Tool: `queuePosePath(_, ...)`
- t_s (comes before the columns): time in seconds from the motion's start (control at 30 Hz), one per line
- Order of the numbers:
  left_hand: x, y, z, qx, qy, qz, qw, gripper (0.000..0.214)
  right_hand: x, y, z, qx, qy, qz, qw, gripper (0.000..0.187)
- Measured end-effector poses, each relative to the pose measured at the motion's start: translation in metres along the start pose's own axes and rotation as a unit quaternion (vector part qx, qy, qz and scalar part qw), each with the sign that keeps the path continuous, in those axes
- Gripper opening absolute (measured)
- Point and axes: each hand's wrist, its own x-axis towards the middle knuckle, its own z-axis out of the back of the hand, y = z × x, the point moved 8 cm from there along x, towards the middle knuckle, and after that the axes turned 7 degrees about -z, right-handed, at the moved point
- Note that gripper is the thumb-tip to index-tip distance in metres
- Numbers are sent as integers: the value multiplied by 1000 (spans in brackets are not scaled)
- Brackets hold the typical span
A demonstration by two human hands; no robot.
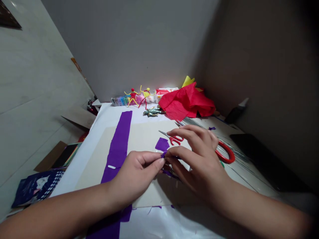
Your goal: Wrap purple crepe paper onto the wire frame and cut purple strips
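Forearms (57, 209) reach over a white-covered table (107, 114), left hand (136, 176) and right hand (199, 166) narrowly pinching a small purple scrap (163, 154) above a cream board (147, 131), with a purple strip (118, 149) alongside, red scissors (175, 140) just past the fingers, and red crepe paper (186, 101) by the far wall (134, 49)

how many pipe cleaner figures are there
2: a red figure and a yellow figure, standing side by side at the far edge of the white sheet.
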Motion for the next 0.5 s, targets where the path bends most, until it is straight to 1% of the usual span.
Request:
queuePosePath(0.13, -1, -1, 1, 12, -3, -15, 1000, 21, 0, -2, -2, 7, 0, -5, 1000, 11)
queuePosePath(0.33, -2, 0, 1, 8, -6, -21, 1000, 21, 0, -3, -4, 9, -2, -6, 1000, 10)
queuePosePath(0.5, -2, -4, 1, 11, -7, -24, 1000, 20, -1, -4, -5, 24, -1, 0, 1000, 10)
